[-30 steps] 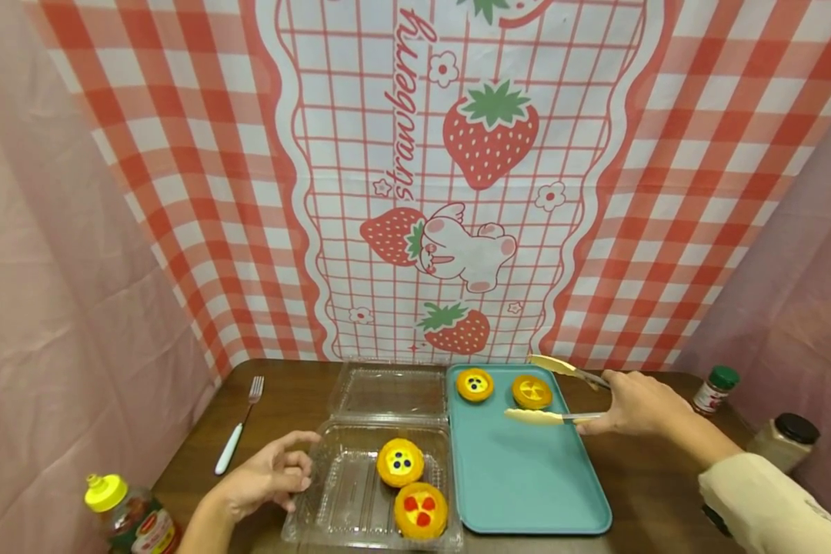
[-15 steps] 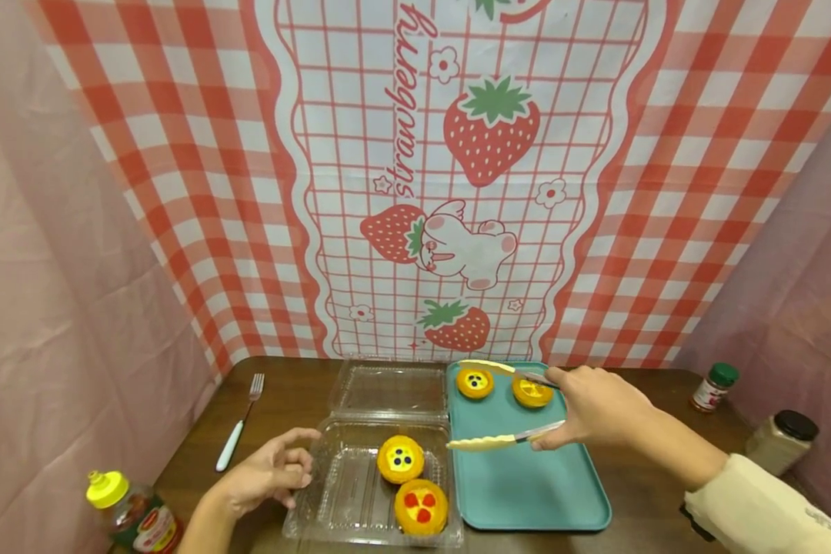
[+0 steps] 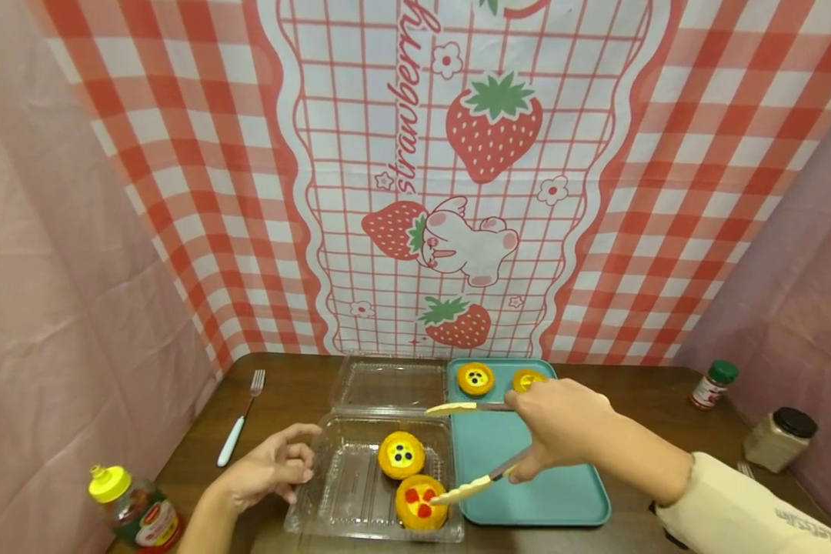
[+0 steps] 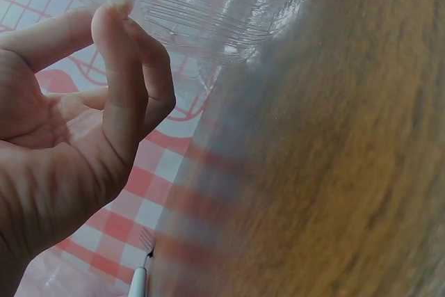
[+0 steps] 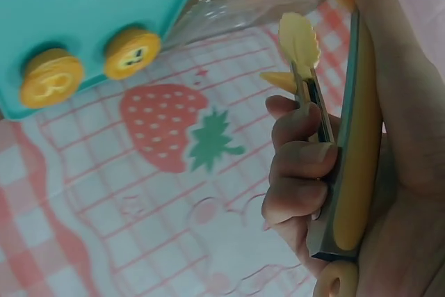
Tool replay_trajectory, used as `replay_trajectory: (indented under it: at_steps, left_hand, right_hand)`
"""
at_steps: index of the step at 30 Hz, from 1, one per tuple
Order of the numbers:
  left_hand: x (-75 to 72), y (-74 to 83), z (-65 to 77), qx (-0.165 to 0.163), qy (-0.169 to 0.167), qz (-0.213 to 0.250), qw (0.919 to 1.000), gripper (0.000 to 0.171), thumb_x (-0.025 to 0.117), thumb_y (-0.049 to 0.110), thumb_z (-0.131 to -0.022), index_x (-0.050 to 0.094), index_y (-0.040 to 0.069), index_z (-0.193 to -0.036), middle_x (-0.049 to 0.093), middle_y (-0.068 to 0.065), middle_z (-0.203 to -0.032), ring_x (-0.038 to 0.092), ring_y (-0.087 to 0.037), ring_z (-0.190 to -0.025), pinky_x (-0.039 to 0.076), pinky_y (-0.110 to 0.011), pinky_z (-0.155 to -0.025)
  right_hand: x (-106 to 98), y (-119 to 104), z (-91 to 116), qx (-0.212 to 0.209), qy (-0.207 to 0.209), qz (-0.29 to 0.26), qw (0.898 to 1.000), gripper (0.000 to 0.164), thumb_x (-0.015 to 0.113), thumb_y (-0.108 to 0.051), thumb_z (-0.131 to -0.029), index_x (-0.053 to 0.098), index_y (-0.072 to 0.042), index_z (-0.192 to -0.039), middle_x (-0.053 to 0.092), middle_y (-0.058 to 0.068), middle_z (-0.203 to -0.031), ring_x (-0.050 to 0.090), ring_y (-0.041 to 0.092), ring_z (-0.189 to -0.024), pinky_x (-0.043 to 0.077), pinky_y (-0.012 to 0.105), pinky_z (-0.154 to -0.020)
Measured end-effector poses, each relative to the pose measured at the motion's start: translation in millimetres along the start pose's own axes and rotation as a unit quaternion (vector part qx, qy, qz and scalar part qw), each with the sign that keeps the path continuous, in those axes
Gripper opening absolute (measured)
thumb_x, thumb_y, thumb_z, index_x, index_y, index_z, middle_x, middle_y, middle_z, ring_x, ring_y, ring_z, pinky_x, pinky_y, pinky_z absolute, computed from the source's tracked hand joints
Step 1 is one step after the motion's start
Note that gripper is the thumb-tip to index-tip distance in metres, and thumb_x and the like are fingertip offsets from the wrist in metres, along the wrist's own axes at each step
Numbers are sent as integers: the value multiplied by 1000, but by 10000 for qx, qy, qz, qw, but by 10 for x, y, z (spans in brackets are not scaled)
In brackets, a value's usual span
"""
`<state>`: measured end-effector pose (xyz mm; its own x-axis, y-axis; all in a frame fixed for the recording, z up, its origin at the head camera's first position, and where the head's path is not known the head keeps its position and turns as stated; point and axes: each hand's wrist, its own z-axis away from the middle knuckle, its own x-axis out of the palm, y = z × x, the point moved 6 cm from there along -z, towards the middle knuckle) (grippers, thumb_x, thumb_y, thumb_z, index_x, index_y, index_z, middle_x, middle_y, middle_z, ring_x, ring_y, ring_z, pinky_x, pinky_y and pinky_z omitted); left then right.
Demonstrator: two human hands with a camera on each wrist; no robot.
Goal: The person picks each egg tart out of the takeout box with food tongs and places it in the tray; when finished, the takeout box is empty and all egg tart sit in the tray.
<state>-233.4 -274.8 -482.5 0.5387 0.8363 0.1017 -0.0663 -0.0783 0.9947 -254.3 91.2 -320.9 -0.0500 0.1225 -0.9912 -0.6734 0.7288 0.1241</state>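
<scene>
The right hand [image 3: 561,427] grips metal tongs with pale-yellow tips [image 3: 467,490], splayed, aimed left; the round golden red-topped tart [image 3: 412,508] sits in the clear plastic container [image 3: 349,492] between the hands, one tip at its edge, contact unclear. The left hand [image 3: 273,469], loosely bent, holds nothing visible, farther off.

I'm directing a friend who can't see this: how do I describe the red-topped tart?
On the brown table, left of the blue-green tray, lies an open clear box. In it, the red-topped tart sits just nearer the viewer than the blue-dotted tart. Only this one carries three red pieces.
</scene>
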Motion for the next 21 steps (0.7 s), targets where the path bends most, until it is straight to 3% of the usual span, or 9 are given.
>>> replay_trajectory:
  at_steps: [5,10,21]
  left_hand:
    - [-9,-17,2,3,7,38,10000,61,57,-8,-89,26,-8,-141,54,-6,-95,58,-12,-78,58,-26,-56]
    - [-20,-31,-4,-92,28,62,9999,65,61,-5,-89,23,-9,-142,53,-6,-95,58,-12,-79,58,-25,-56]
    - [-9,-8,-5,-61,31,114,9999,62,58,-7,-89,25,-7,-141,54,-5,-94,58,-11,-79,58,-24,-56]
  right_hand:
    - [-54,-217,-76,-243,-70,582,9980,62,81,-71,-56,66,-19,-85,48,-8,-61,47,11,-55,48,33,-46]
    - [-50,-360,-195,-192,-296,886,9954,56,85,-68,-51,60,-21,-69,47,-9,-60,44,13,-54,43,34,-44]
    - [28,-525,-410,-235,-706,1155,9905,58,85,-70,-52,55,-22,-66,47,-9,-61,44,11,-54,47,33,-46]
